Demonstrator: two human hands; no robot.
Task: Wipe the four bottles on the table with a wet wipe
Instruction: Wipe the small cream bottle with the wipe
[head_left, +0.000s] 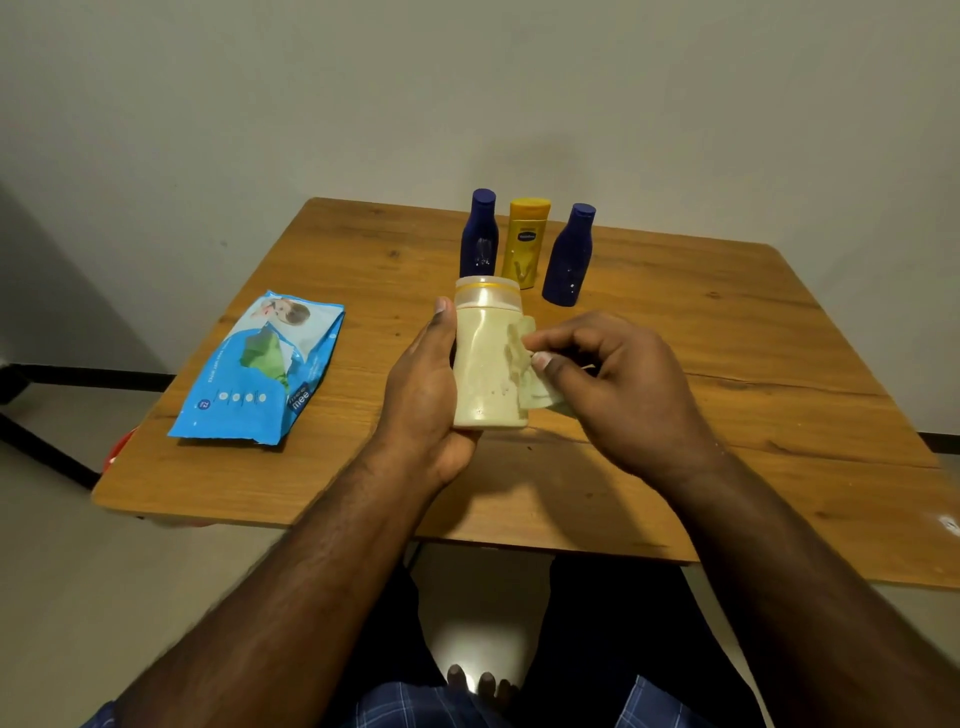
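Observation:
My left hand (423, 384) grips a cream bottle (485, 364) with a clear cap and yellow ring, held upright above the table's middle. My right hand (618, 384) pinches a pale wet wipe (524, 364) against the bottle's right side. Behind them stand three more bottles in a row: a dark blue bottle (479, 236) on the left, a yellow bottle (525, 241) in the middle, and a second dark blue bottle (570, 257) on the right.
A blue wet wipe pack (260, 369) lies flat near the left edge of the wooden table (753, 364). A grey wall rises right behind the table. My legs and feet show below the near edge.

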